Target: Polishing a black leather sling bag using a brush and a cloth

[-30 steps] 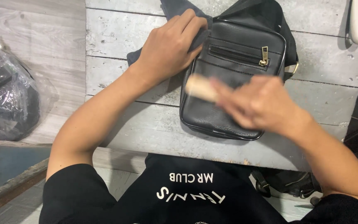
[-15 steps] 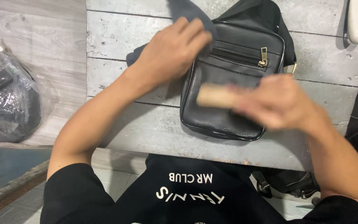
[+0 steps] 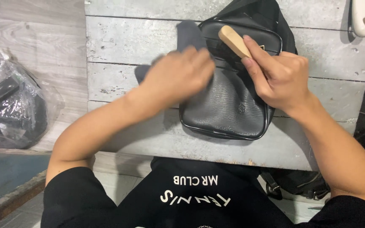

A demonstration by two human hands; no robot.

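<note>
A black leather shoulder bag (image 3: 227, 107) lay flat on a weathered grey plank table (image 3: 123, 38), its lower edge near the table's near edge, its top toward the far edge. The bag's pebbled front faced up, with a glossy piping around the rim. The left hand (image 3: 178, 76) rested palm down on the bag's left side, fingers curled loosely together and slightly blurred; a dark grey cloth (image 3: 189, 33) stuck out from beneath the fingers toward the far edge and again at the hand's left, so the hand appeared to press the cloth against the bag, though how firmly could not be told. The right hand (image 3: 277, 78) sat over the bag's upper right part, fingers closed around a pale wooden-handled brush (image 3: 234, 41); only the wooden end showed, angled up and left above the upper part of the bag, and the bristle side was hidden by the hand. Black fabric (image 3: 271, 12), possibly the strap or lining, bunched behind the bag's top. A white plastic handle (image 3: 362, 17) lay at the table's far right corner. Off the table to the left, on pale wood-grain flooring, sat a black item in a clear plastic bag (image 3: 13, 109). The person wore a black shirt (image 3: 191, 198) with white lettering.
</note>
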